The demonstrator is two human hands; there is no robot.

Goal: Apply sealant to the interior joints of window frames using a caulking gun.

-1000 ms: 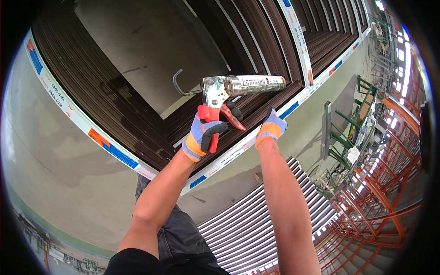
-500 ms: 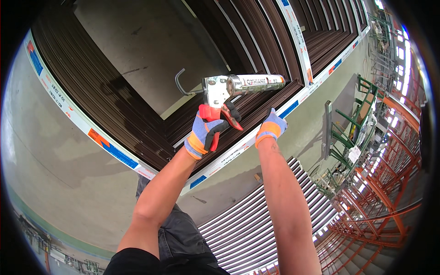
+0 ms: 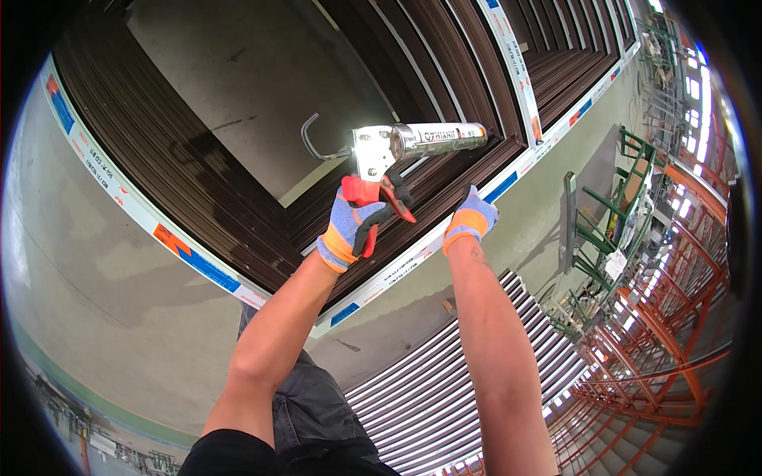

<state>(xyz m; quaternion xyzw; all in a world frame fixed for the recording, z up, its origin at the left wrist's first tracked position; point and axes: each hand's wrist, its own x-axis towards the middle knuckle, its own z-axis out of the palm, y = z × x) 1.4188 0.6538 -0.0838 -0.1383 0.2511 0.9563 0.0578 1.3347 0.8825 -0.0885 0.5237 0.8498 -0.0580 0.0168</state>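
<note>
My left hand (image 3: pixel 354 222), in a blue and orange glove with dark fingers, is wrapped round the red handle of a caulking gun (image 3: pixel 381 151). Its silver body holds a white cartridge (image 3: pixel 436 138) pointing right, and a bent rod (image 3: pixel 310 141) sticks out at the left. Below the gun run stacked dark brown window frames (image 3: pixel 238 238), their outer side covered with white printed film (image 3: pixel 413 266). At that outer edge is my gloved right hand (image 3: pixel 474 216), its fingers curled in; whatever they hold is hidden. The cartridge's tip lies close to a frame corner.
Striped profiles (image 3: pixel 468 381) lie in rows at the lower right. Green metal stands (image 3: pixel 599 222) and orange racks (image 3: pixel 659 333) occupy the right side. Through the frames' opening shows a grey floor (image 3: pixel 230 79).
The caulking gun has shifted slightly left and up, with its cartridge end drawn back a little from the frame corner. My right hand stays almost where it was.
</note>
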